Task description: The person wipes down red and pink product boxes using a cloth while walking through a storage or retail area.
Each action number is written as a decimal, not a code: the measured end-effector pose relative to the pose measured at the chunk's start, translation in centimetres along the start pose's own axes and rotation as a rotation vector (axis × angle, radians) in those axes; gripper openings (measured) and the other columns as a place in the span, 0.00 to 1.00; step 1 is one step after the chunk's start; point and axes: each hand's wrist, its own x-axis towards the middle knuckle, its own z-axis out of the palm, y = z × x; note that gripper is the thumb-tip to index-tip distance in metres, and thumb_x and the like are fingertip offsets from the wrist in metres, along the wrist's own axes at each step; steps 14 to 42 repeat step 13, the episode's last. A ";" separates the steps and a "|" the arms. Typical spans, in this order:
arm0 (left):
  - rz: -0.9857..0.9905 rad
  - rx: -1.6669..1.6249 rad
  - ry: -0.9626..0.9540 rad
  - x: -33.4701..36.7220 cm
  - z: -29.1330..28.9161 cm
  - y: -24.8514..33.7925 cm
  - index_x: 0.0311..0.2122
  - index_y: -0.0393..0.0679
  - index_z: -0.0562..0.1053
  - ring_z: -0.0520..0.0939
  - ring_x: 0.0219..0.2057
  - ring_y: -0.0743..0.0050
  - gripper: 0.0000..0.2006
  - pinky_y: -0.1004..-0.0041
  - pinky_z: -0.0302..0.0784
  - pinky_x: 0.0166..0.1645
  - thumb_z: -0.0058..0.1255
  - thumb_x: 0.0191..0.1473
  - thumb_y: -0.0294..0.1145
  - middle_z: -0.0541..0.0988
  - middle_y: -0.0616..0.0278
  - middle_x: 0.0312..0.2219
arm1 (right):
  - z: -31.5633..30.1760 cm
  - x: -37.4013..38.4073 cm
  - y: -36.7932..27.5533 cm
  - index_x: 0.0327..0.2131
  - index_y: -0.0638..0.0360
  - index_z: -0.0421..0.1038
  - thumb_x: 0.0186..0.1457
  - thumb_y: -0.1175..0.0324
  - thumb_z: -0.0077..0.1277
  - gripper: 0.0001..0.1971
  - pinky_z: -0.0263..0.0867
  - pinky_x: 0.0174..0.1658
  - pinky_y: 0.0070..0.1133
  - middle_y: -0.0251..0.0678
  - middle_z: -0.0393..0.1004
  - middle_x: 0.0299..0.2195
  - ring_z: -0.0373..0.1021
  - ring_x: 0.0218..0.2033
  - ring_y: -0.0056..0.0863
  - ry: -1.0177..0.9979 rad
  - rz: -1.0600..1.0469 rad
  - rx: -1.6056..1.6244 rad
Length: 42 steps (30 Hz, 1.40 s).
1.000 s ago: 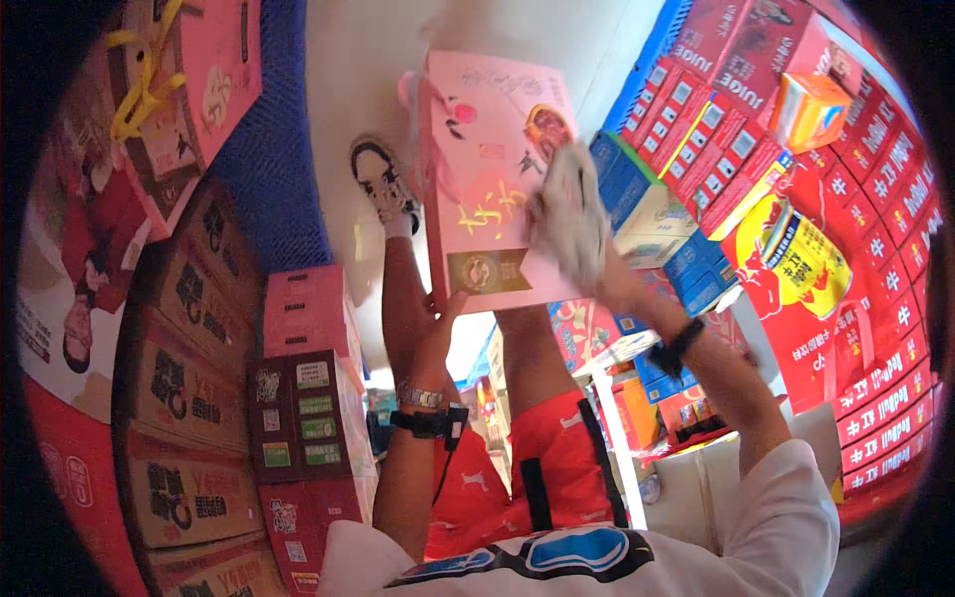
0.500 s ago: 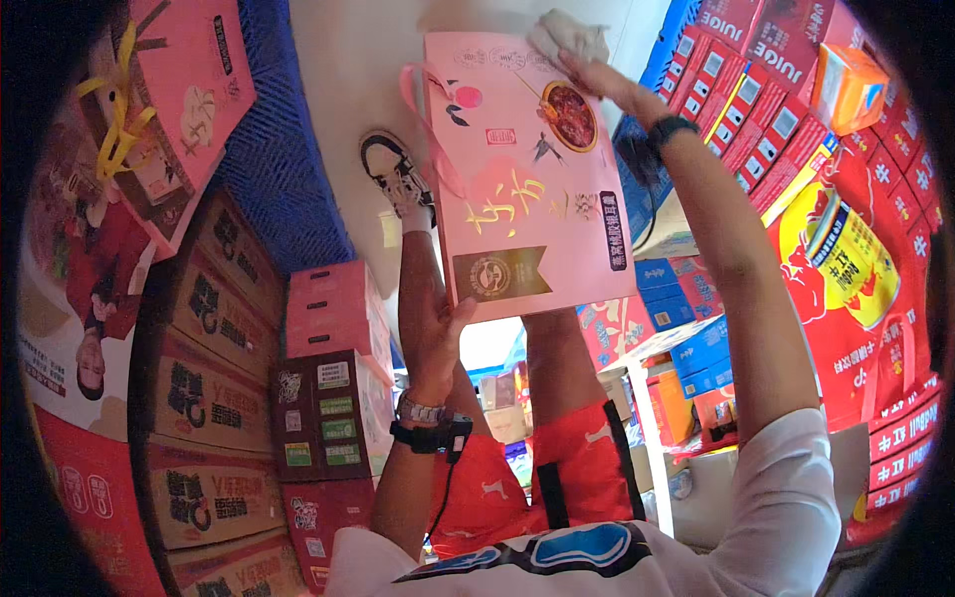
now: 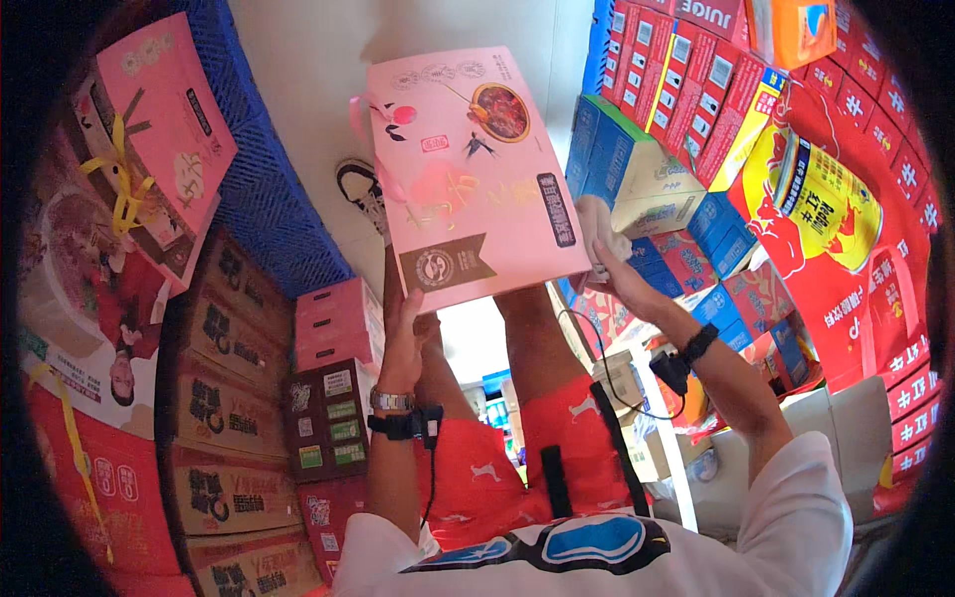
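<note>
A pink gift box hangs in front of me, its printed lid facing up, with a pink ribbon handle on its left side. My left hand grips the box by its near left corner; most of its fingers are hidden beneath. My right hand is closed on a crumpled white cloth, which lies against the right edge of the box near its lower right corner.
Brown cartons and pink boxes are stacked at the left, by a blue woven panel. Red drink cases and blue cartons stand at the right. A thin black cable runs to my right wrist.
My right hand and the cloth have come from the far right corner of the box down to its near right edge. The box has shifted left in view, still in my left hand.
</note>
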 end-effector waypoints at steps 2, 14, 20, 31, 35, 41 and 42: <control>-0.046 0.024 0.010 -0.4 0.1 0.6 0.69 0.49 0.68 0.77 0.61 0.62 0.36 0.55 0.76 0.64 0.55 0.67 0.64 0.76 0.60 0.61 | 1.2 -2.3 -1.3 0.60 0.57 0.71 0.77 0.33 0.35 0.35 0.68 0.64 0.29 0.32 0.77 0.49 0.74 0.51 0.23 0.107 -0.034 0.033; 0.773 0.823 0.457 -2.2 10.4 9.2 0.80 0.42 0.51 0.58 0.79 0.56 0.45 0.60 0.47 0.81 0.50 0.71 0.60 0.58 0.48 0.78 | -1.3 -0.1 -7.2 0.71 0.63 0.62 0.77 0.41 0.44 0.36 0.63 0.70 0.23 0.42 0.76 0.63 0.74 0.62 0.26 0.101 -0.419 0.365; 0.773 0.823 0.457 -2.2 10.4 9.2 0.80 0.42 0.51 0.58 0.79 0.56 0.45 0.60 0.47 0.81 0.50 0.71 0.60 0.58 0.48 0.78 | -1.3 -0.1 -7.2 0.71 0.63 0.62 0.77 0.41 0.44 0.36 0.63 0.70 0.23 0.42 0.76 0.63 0.74 0.62 0.26 0.101 -0.419 0.365; 0.773 0.823 0.457 -2.2 10.4 9.2 0.80 0.42 0.51 0.58 0.79 0.56 0.45 0.60 0.47 0.81 0.50 0.71 0.60 0.58 0.48 0.78 | -1.3 -0.1 -7.2 0.71 0.63 0.62 0.77 0.41 0.44 0.36 0.63 0.70 0.23 0.42 0.76 0.63 0.74 0.62 0.26 0.101 -0.419 0.365; 0.773 0.823 0.457 -2.2 10.4 9.2 0.80 0.42 0.51 0.58 0.79 0.56 0.45 0.60 0.47 0.81 0.50 0.71 0.60 0.58 0.48 0.78 | -1.3 -0.1 -7.2 0.71 0.63 0.62 0.77 0.41 0.44 0.36 0.63 0.70 0.23 0.42 0.76 0.63 0.74 0.62 0.26 0.101 -0.419 0.365; 0.773 0.823 0.457 -2.2 10.4 9.2 0.80 0.42 0.51 0.58 0.79 0.56 0.45 0.60 0.47 0.81 0.50 0.71 0.60 0.58 0.48 0.78 | -1.3 -0.1 -7.2 0.71 0.63 0.62 0.77 0.41 0.44 0.36 0.63 0.70 0.23 0.42 0.76 0.63 0.74 0.62 0.26 0.101 -0.419 0.365; 0.773 0.823 0.457 -2.2 10.4 9.2 0.80 0.42 0.51 0.58 0.79 0.56 0.45 0.60 0.47 0.81 0.50 0.71 0.60 0.58 0.48 0.78 | -1.3 -0.1 -7.2 0.71 0.63 0.62 0.77 0.41 0.44 0.36 0.63 0.70 0.23 0.42 0.76 0.63 0.74 0.62 0.26 0.101 -0.419 0.365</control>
